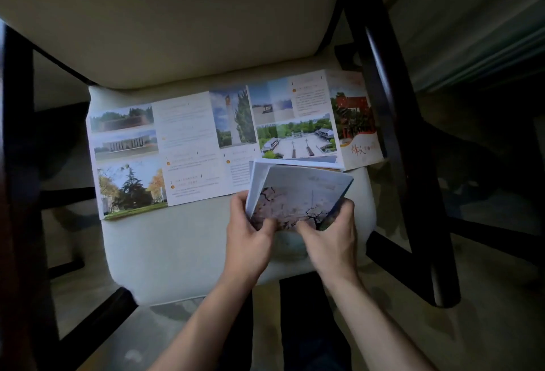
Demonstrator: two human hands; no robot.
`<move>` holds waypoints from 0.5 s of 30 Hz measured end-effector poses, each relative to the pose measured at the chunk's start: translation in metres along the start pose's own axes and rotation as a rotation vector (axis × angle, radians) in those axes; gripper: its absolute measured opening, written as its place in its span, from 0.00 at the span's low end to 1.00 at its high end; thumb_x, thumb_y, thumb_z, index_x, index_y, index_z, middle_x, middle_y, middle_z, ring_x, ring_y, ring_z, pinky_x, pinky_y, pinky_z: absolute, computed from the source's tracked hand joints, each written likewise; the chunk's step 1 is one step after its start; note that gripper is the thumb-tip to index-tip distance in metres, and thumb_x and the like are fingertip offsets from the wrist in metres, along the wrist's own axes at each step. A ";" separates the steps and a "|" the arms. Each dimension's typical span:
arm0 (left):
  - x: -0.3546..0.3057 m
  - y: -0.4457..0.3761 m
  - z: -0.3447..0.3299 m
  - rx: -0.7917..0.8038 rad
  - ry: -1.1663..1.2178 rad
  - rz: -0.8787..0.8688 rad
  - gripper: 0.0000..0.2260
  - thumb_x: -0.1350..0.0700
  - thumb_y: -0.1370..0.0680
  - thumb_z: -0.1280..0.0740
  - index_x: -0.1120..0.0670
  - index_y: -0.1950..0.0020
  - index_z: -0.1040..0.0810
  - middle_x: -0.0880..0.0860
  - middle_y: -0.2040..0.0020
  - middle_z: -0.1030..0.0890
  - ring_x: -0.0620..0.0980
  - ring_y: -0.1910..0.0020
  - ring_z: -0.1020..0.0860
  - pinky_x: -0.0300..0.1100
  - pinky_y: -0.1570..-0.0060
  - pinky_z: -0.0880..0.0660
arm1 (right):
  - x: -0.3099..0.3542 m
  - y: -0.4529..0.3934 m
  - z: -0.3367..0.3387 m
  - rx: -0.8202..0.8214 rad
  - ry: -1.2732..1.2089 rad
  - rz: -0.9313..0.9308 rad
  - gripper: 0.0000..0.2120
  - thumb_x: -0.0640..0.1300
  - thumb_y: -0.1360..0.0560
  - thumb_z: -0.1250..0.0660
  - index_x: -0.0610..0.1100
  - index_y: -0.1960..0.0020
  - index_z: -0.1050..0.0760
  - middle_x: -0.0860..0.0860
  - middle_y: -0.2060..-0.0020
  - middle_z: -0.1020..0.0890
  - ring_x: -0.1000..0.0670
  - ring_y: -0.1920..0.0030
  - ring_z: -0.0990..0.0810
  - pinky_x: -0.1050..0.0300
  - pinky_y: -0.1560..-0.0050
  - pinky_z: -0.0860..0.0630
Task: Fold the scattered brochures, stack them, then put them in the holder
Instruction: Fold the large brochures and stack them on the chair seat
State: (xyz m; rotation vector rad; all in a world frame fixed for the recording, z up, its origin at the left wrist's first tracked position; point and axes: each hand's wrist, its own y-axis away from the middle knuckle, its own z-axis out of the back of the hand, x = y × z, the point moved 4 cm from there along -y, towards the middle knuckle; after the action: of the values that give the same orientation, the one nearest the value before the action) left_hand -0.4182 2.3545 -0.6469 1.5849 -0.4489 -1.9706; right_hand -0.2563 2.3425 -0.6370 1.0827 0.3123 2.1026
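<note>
A long unfolded brochure (188, 146) with photos and text lies spread across the cream chair seat (177, 247). Its right end panel, red and white, stands bent up by the armrest. Just above the seat's front right part I hold a partly folded brochure (298, 191) with a pale blossom picture on top; its layers fan apart at the left. My left hand (250, 238) pinches its lower left edge and my right hand (333, 238) grips its lower right corner. No holder is in view.
The chair has a cream backrest (177, 17) and dark wooden armrests, one at the left (17, 135) and one at the right (392, 135). Beige floor surrounds the chair. My dark trouser leg (309, 326) shows below the seat.
</note>
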 end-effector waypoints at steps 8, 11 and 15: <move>-0.049 -0.020 0.019 -0.056 -0.047 -0.329 0.24 0.67 0.28 0.35 0.38 0.44 0.27 0.28 0.47 0.22 0.29 0.45 0.25 0.22 0.48 0.33 | 0.045 -0.005 -0.005 -0.102 -0.234 0.173 0.25 0.33 0.32 0.25 0.43 0.36 0.23 0.54 0.44 0.16 0.54 0.41 0.18 0.61 0.39 0.24; -0.035 -0.031 0.020 -0.013 -0.069 -0.237 0.18 0.66 0.24 0.34 0.46 0.41 0.23 0.34 0.46 0.20 0.37 0.42 0.22 0.30 0.43 0.28 | 0.043 -0.013 -0.015 -0.093 -0.193 0.198 0.23 0.29 0.31 0.26 0.38 0.37 0.21 0.54 0.45 0.17 0.67 0.42 0.21 0.71 0.41 0.26; -0.031 -0.037 0.023 -0.021 -0.110 -0.210 0.19 0.61 0.25 0.36 0.43 0.37 0.25 0.32 0.45 0.21 0.34 0.42 0.24 0.22 0.46 0.33 | 0.040 -0.018 -0.019 -0.030 -0.126 0.161 0.22 0.34 0.28 0.27 0.43 0.34 0.23 0.50 0.41 0.16 0.52 0.38 0.18 0.50 0.35 0.23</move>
State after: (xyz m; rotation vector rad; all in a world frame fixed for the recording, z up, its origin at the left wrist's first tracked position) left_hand -0.4436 2.4003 -0.6385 1.5698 -0.3136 -2.2206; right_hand -0.2771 2.3857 -0.6341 1.2526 0.1358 2.1596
